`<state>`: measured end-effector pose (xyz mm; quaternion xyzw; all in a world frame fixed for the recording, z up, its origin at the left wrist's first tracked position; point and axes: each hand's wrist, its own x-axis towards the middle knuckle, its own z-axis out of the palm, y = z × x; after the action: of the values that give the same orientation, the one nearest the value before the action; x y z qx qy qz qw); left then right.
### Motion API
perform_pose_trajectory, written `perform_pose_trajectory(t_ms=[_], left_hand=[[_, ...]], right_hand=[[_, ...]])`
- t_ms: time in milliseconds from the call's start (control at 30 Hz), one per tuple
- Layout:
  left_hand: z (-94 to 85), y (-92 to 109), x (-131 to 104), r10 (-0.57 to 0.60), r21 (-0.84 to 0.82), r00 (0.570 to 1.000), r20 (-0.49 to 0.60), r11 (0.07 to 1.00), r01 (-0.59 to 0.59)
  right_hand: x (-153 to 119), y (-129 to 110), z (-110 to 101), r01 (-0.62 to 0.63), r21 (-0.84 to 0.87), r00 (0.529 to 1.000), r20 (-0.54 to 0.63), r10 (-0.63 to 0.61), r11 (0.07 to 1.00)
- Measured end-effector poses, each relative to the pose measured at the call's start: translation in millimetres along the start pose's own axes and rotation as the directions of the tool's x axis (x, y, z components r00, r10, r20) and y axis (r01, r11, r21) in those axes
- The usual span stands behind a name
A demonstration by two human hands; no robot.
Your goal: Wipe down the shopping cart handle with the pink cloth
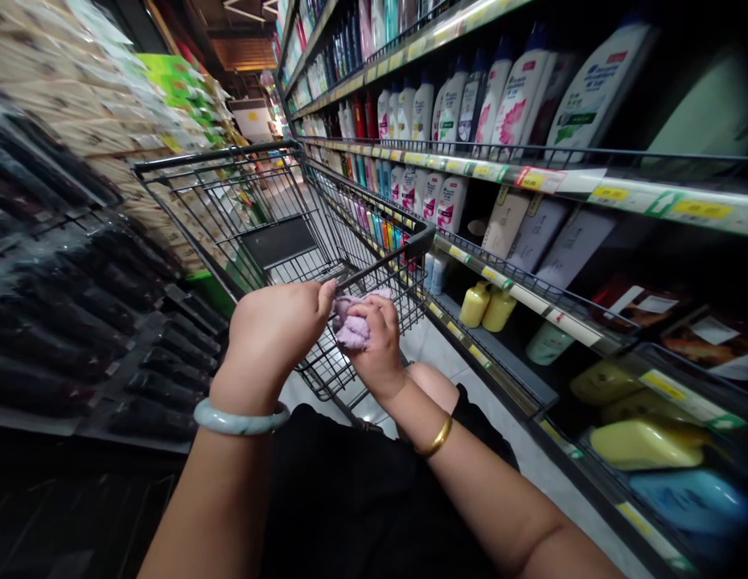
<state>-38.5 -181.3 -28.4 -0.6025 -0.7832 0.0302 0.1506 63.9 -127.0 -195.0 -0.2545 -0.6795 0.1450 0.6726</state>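
A black wire shopping cart [293,229] stands in front of me, its handle side nearest my body. My right hand [377,338] is closed around a crumpled light purple cloth [353,328], over the near end of the cart. Just left of the cloth is my left hand [283,326], back up and fingers curled, its thumb pointing toward the cloth. What its fingers hold, if anything, is hidden behind the hand. A pale green bangle circles the left wrist and a gold one the right.
Shelves [482,169] of shampoo and other bottles run along the right, close to the cart. Racks of dark packaged goods [108,322] line the left. A grey tiled aisle continues ahead beyond the cart.
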Motion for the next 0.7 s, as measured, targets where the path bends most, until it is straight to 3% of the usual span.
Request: perform_pose_trajectory(t_ms=[100,200,267,400,500,600,700], left_hand=[[-0.4,0,1,-0.003,-0.005,1.000,0.011,1.000,0.003],[-1.0,-1,2,0.000,0.006,1.000,0.016,1.000,0.000],[-1.6,-2,1,0.002,0.007,1.000,0.020,1.000,-0.003],[-2.8,-1,1,-0.001,-0.007,1.000,0.029,1.000,0.002],[-3.3,0,1,-0.003,-0.005,1.000,0.030,1.000,0.003],[-3.4,0,1,-0.006,-0.005,0.999,0.032,1.000,0.006],[-3.7,0,1,-0.011,-0.003,0.999,0.032,1.000,0.011]], right_hand=[[-22,20,4,-0.031,-0.073,0.999,-0.019,0.029,0.997],[-31,25,3,-0.148,-0.053,0.989,-0.011,0.148,0.988],[-17,19,-2,-0.183,-0.010,0.983,-0.032,0.182,0.983],[27,12,-11,-0.130,0.039,0.987,-0.086,0.133,0.991],[26,26,-9,-0.138,0.044,0.983,-0.116,0.143,0.989],[-2,48,-1,-0.271,0.031,0.949,-0.156,0.273,0.962],[-20,61,2,-0.455,0.091,0.868,-0.178,0.464,0.886]])
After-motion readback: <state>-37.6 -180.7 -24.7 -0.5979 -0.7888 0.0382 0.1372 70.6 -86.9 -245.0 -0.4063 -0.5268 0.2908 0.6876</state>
